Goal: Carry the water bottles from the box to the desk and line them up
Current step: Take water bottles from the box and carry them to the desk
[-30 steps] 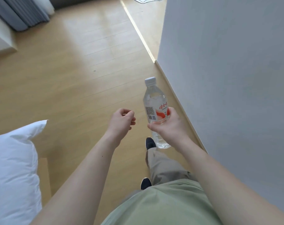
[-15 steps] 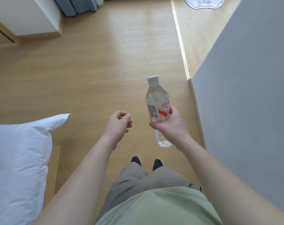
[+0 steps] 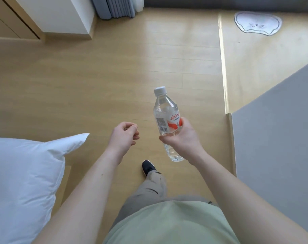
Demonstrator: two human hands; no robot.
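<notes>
A clear water bottle (image 3: 165, 111) with a white cap and a red-and-white label is upright in the air above the wooden floor. My right hand (image 3: 182, 138) grips it around the lower half, below the label. My left hand (image 3: 123, 136) hangs beside it to the left, fingers loosely curled, holding nothing. Neither the box nor the desk is in view.
A grey wall (image 3: 276, 147) runs along the right side. A white pillow (image 3: 21, 175) lies at the left. A white cabinet (image 3: 58, 14) and grey curtain (image 3: 116, 7) stand at the back left. A white mat (image 3: 258, 22) lies far right. One black shoe (image 3: 148, 167) steps forward.
The view has swung left and forward: the wall slid right, the cabinet, curtain and mat came into view. The bottle stays in my right hand; one foot has stepped ahead.
</notes>
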